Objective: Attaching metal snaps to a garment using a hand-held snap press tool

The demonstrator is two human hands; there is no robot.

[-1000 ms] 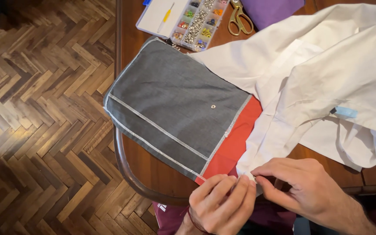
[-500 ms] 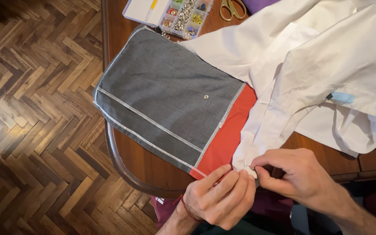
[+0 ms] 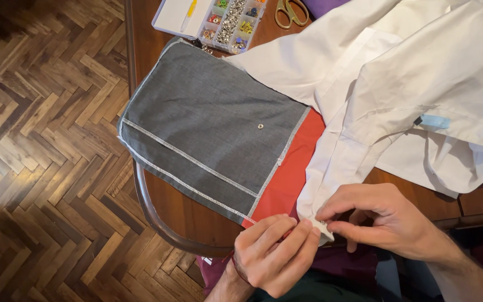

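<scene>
I see both hands pinched on the lower corner of the white shirt [image 3: 420,84], at the near edge of the wooden table [image 3: 197,223]. Left hand [image 3: 275,254] is curled narrow, fingers bunched against the corner from below. Right hand [image 3: 387,221] has thumb and forefinger closed tight on that corner, where a small metal snap [image 3: 323,222] shows; I can't tell if the left hand actually grips the cloth or just backs it.

Shirt look: plain white, crumpled, folded over itself in several layers, spread across the right side of the table, with a small pale blue tag [image 3: 434,121] on one fold. Its narrow lower strip runs down to the pinched corner.

Relative to the shirt: a grey fabric panel [image 3: 208,123] with white stitched edges and one metal stud lies just left of it, overhanging the table edge. A red fabric strip [image 3: 292,173] sits between the two, touching both. Beyond the shirt's far left edge sit a clear compartment box [image 3: 211,19] of small hardware and yellow-handled scissors [image 3: 289,11]. Herringbone wood floor [image 3: 46,140] is far left.
</scene>
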